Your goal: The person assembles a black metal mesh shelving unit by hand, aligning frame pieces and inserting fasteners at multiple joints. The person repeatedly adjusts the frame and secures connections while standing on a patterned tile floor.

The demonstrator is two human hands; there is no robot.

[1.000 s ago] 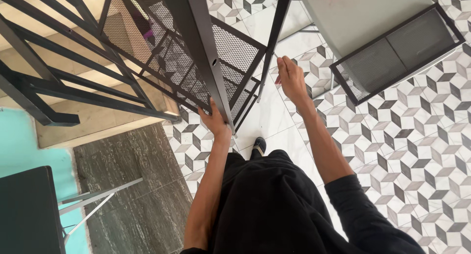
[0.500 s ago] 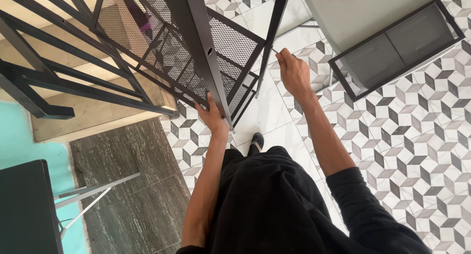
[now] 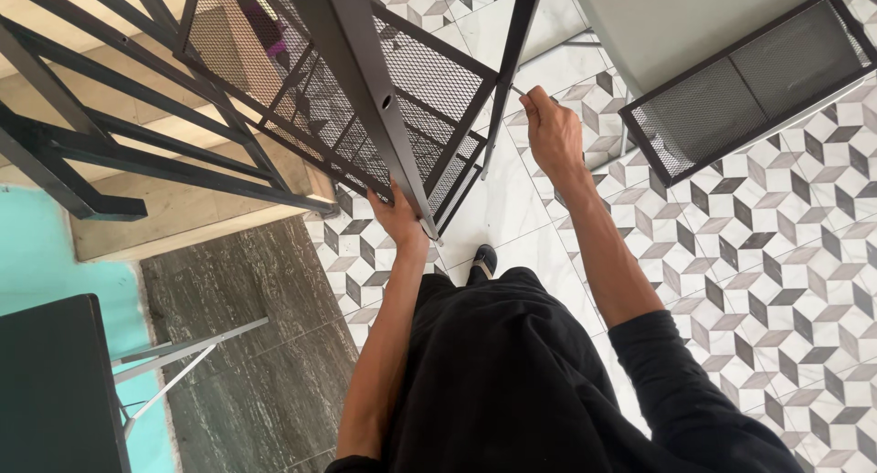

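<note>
Head view, looking straight down w/ the person's black-clothed body at 6 o'clock. Left hand [image 3: 397,219] is just below centre, fingers wrapped on the lower end of a dark grey metal upright post [image 3: 361,85] that runs from there up toward 12 o'clock; the post has a small hole partway along. Right hand [image 3: 553,130] sits at approx 1 o'clock, closed into a fist round a thin silver tool [image 3: 518,92], prob. a hex key, whose tip pokes out at the top of the fist, just beside a second dark metal upright bar [image 3: 512,66]. Can't tell if the tip touches the bar.

Both uprights belong to a black metal shelving frame w/ mesh shelves [image 3: 411,80], tilted and filling the area from 10 to 12 o'clock. Between the two hands, the frame's lower corner hangs over white marble-look floor tile [image 3: 512,217].

A separate black mesh shelf panel in a rectangular frame [image 3: 749,80] lies at 2 o'clock, well apart from the hands, partly resting on a pale grey flat board [image 3: 667,25]. Grey-and-white geometric cube-pattern floor tiles [image 3: 786,254] cover 3 to 5 o'clock. One black shoe [image 3: 482,258] shows near centre. Dark grey stone-look floor slab [image 3: 247,345] at 7 o'clock, teal floor strip [image 3: 36,244] at 9 o'clock, black rectangular tabletop w/ silver legs [image 3: 50,391] at 8 o'clock.
</note>
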